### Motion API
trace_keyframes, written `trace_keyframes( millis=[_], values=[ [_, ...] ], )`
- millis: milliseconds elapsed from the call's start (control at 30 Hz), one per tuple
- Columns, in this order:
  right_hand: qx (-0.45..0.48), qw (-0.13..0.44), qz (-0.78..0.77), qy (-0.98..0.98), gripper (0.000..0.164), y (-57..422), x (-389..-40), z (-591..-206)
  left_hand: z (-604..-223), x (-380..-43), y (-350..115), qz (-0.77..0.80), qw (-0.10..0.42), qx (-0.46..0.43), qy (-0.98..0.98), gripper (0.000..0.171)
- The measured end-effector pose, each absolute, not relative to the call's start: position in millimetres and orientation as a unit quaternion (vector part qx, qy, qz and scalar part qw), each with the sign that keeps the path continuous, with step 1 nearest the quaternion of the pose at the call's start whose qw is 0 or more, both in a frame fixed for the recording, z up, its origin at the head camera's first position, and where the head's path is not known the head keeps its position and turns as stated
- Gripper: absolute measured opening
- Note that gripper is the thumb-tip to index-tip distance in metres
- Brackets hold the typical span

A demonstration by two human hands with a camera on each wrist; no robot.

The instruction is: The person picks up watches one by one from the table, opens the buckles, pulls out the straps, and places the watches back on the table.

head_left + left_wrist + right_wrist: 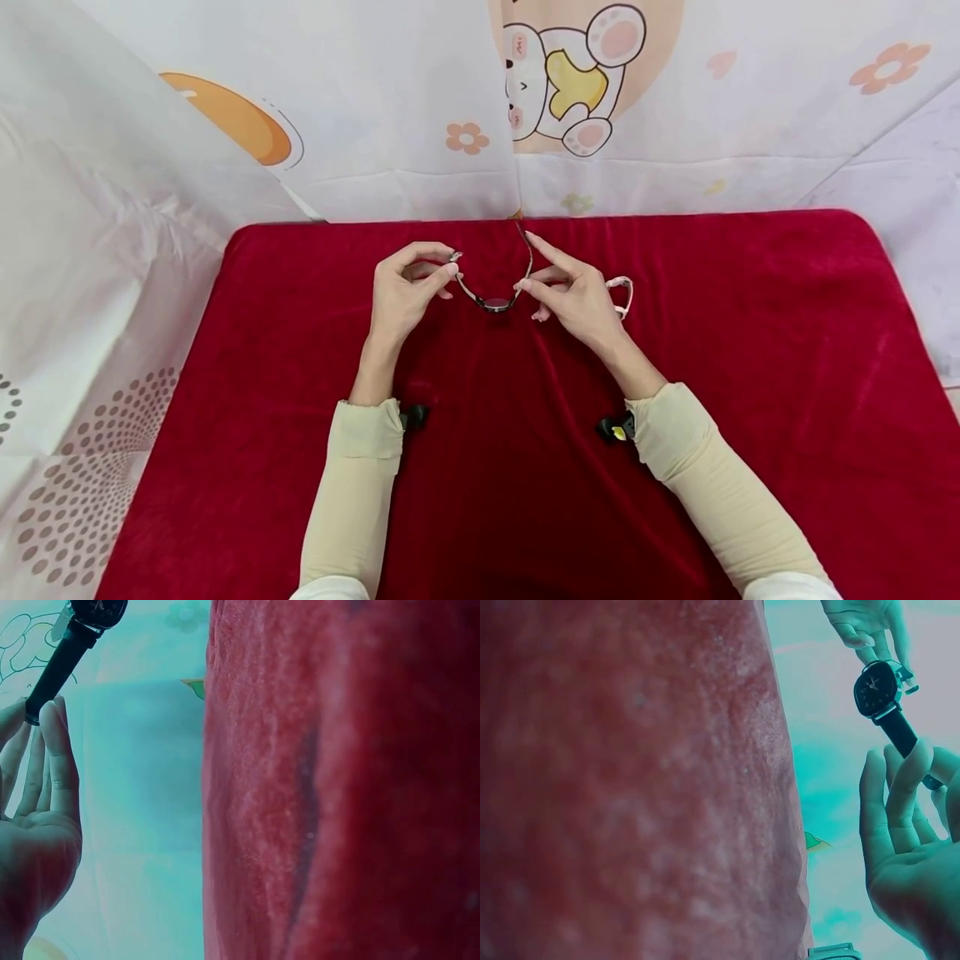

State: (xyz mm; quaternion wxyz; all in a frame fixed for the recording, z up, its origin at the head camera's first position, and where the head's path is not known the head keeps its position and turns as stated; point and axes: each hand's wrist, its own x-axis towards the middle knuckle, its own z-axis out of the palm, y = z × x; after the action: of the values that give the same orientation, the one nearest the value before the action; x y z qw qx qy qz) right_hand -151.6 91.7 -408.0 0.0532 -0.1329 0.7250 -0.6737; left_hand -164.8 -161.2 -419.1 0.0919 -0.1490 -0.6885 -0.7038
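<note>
A wristwatch (497, 306) with a dark strap is held up between the two hands, its strap bowed into a U with the watch case at the bottom. My left hand (405, 287) pinches the buckle end of the strap between thumb and fingers. On the other side, my right hand (581, 300) pinches the longer strap piece near the case, and its free tip rises past the index finger. The round dark dial (875, 688) shows in the right wrist view. In the left wrist view the strap (60, 671) runs up from the left fingertips.
Just right of the right hand, a white looped band (628, 292) lies on the table, partly hidden by the hand. Red velvet cloth (247, 417) covers the table. A printed white curtain (390, 100) hangs along the back edge. Small black devices (415, 417) sit at both wrists.
</note>
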Motion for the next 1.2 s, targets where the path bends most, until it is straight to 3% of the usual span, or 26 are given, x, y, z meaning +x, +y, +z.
trace_keyframes(
  millis=[433, 667, 1200],
  values=[
    [-0.096, 0.081, -0.649, 0.751, 0.06, 79.1, -149.6, -404.2, -397.5, -152.0, -160.3, -0.697, 0.093, -0.076, -0.707, 0.025],
    [-0.082, 0.121, -0.67, 0.728, 0.062, 78.0, -158.3, -432.0, -397.8, -152.0, -161.7, -0.682, 0.086, -0.079, -0.722, 0.027],
    [-0.072, 0.162, -0.66, 0.73, 0.06, 72.6, -158.4, -440.7, -425.8, -164.9, -175.4, -0.648, 0.041, -0.049, -0.759, 0.03]
  ],
)
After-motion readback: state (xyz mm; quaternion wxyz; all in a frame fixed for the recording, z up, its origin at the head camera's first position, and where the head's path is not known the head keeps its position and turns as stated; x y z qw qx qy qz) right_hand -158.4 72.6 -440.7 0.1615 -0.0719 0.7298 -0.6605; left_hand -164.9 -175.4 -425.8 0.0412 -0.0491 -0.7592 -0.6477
